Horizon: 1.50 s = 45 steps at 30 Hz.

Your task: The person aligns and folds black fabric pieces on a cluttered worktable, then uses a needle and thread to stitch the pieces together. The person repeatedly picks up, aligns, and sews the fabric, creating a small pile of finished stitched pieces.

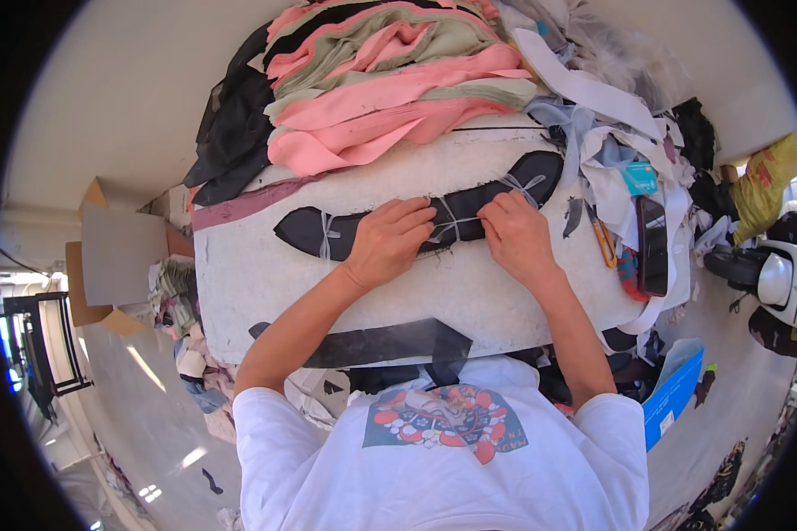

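Note:
A long, curved bundle of black fabric pieces (pixel 303 234) lies across the pale padded table. Thin grey strips are tied round it near its left end and its right end, and another grey tie strip (pixel 452 223) crosses its middle. My left hand (pixel 393 234) rests over the bundle just left of the middle, fingers closed at one side of that strip. On the other side, my right hand (pixel 515 232) has thumb and fingers pinched together at the strip. The strip's ends are partly hidden by my fingers.
Pink, green and black cloth layers (pixel 372 115) are heaped at the far edge. To the right lie a phone (pixel 653 246), orange-handled cutter (pixel 605 239), and white scraps. A black fabric strip (pixel 390 343) lies along the near edge. A cardboard box (pixel 119 257) stands left.

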### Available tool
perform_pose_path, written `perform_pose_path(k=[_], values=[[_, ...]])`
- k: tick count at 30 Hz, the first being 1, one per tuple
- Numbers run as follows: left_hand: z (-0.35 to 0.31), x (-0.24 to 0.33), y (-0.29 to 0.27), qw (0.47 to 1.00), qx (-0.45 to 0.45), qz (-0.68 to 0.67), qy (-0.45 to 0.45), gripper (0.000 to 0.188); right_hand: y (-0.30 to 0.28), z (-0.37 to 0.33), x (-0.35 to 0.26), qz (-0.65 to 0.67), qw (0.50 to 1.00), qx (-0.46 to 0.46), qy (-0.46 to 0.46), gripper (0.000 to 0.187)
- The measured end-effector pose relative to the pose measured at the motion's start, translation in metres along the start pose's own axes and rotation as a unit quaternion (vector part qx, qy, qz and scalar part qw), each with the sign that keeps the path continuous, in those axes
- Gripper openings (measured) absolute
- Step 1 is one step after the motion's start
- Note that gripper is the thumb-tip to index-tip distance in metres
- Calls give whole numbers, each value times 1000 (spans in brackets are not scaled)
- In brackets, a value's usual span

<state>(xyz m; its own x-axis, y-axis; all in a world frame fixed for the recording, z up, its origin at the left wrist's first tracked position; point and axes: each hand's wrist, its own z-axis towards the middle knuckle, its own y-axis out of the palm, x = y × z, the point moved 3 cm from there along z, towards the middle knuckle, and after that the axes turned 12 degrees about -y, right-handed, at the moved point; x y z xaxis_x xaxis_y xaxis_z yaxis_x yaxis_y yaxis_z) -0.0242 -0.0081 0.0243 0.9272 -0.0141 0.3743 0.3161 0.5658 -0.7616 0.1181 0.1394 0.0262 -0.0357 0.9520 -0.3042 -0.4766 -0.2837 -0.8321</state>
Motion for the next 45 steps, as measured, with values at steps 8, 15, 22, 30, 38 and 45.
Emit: perform_pose_path(k=[8,15,22,30,38,45], values=[[-11,-5,-21,987,-109,61,-97,47,-32,15,-11,21,994,-11,-104,35],[-40,-28,-24,942,-244,164,-165,64,13,-4,6,-74,973,-173,-130,59],[-39,-58,-73,965,-109,11,-239,56,-52,15,54,72,992,-76,-65,55],[-24,-92,-86,911,-297,-16,-286,53,-39,40,93,41,937,-336,-89,58],[-38,-87,-99,917,-307,17,-254,57,-42,48,80,-18,908,-398,-133,50],[-75,-62,-124,874,-292,-35,-386,40,-61,34,76,4,915,-373,-152,41]])
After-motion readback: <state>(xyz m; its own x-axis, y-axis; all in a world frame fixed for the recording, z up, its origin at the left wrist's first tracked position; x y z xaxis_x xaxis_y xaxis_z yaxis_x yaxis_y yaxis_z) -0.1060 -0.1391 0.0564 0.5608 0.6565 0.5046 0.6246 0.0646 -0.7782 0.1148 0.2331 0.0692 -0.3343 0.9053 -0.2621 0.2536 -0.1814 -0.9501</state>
